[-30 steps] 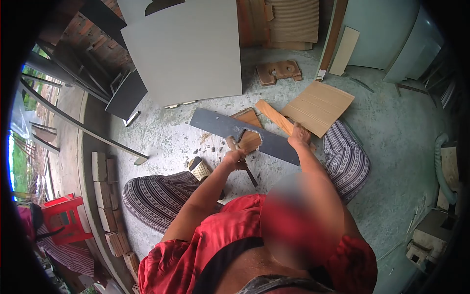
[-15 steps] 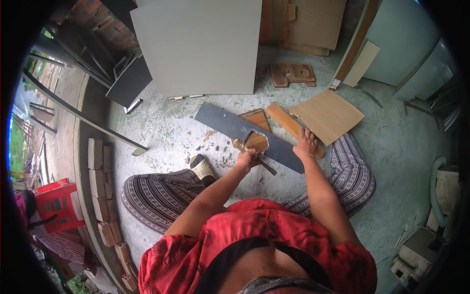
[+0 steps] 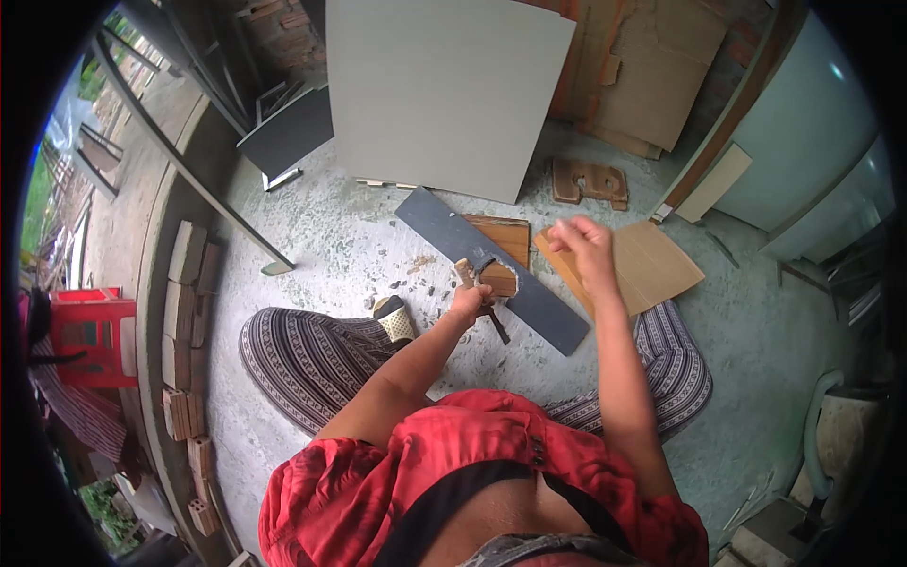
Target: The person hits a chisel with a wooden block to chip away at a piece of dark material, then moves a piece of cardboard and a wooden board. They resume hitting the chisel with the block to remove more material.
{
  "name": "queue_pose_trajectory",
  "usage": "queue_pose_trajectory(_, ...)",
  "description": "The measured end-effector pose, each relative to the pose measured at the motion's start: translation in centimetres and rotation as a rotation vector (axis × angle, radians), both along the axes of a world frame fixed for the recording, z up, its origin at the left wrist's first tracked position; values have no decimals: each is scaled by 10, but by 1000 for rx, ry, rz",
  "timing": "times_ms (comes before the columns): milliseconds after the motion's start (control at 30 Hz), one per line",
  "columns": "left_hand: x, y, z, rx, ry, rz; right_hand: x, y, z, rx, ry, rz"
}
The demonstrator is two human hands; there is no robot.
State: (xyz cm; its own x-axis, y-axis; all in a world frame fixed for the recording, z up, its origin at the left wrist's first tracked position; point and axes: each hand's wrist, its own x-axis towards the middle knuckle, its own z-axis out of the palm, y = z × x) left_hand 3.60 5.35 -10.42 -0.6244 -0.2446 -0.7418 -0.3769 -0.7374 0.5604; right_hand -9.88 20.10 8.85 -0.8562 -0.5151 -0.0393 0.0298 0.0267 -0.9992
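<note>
A dark grey plank [image 3: 444,231] with a ragged hole lies slantwise on the floor before me. My left hand [image 3: 468,298] is wrapped round a short tool with a pale brown end [image 3: 463,270] and a dark bar-like end [image 3: 499,328], right at the plank's near edge by the hole. Under the plank lies a brown wooden board [image 3: 510,236], part of which shows through the hole. My right hand [image 3: 586,248] is raised over a narrow light wooden board [image 3: 559,269], its fingers curled; I cannot tell whether anything is in them. A cardboard piece [image 3: 661,267] lies beside it.
Dark chips [image 3: 427,291] are scattered left of the plank. A large grey panel [image 3: 444,94] stands ahead. Beyond the cardboard lies a cut-out brown block [image 3: 590,183]. A metal bar [image 3: 179,165] slants down at left, near stacked bricks [image 3: 179,312] and a red plastic chair [image 3: 90,326].
My right hand has lifted off the narrow wooden board, and its fingers have curled. My left hand stays at the hole with the tool. The whole view has turned slightly.
</note>
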Motion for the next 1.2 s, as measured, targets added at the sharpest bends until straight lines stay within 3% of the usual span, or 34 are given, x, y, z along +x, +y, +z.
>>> queue_pose_trajectory(67,-7,-9,2,-200,-142,-201,33,-7,125,-278,228,177)
queue_pose_trajectory(100,-10,-14,-7,-216,-132,-195,53,-1,169,-404,408,242)
queue_pose_trajectory(133,-11,-16,-4,-219,-131,-184,78,12,202,-592,417,279)
queue_pose_trajectory(167,-15,-18,0,-170,-120,-151,93,26,233,-597,420,285)
queue_pose_trajectory(200,-19,-20,5,-122,-106,-123,104,42,260,-773,548,502)
queue_pose_trajectory(233,-23,-22,8,-64,-37,-73,112,52,279,-941,676,717)
queue_pose_trajectory(267,-29,-26,20,-68,-29,-89,117,58,289,-935,690,705)
queue_pose_trajectory(333,-43,-33,54,-75,44,-45,133,74,303,-938,683,894)
queue_pose_trajectory(400,-65,-51,67,77,134,5,150,91,320,-900,672,1068)
queue_pose_trajectory(433,-63,-53,121,-123,106,-77,144,89,332,-834,715,1212)
queue_pose_trajectory(467,-66,-64,140,-162,174,-101,150,96,334,-794,741,1173)
queue_pose_trajectory(567,-72,-96,195,-346,269,-243,169,112,334,-1010,929,824)
queue_pose_trajectory(667,-53,-110,268,-546,340,-306,188,133,334,-868,1238,644)
queue_pose_trajectory(700,-47,-118,280,-568,353,-329,218,135,316,-914,1342,193)
queue_pose_trajectory(833,-29,-144,299,-638,362,-393,199,149,322,-820,1644,325)
queue_pose_trajectory(900,-25,-155,291,-603,441,-374,194,156,331,-523,1676,401)
queue_pose_trajectory(1000,-34,-159,275,-440,345,-330,185,156,342,-560,1563,475)
queue_pose_trajectory(1200,-60,-136,280,-492,430,-369,179,160,340,-553,1553,418)
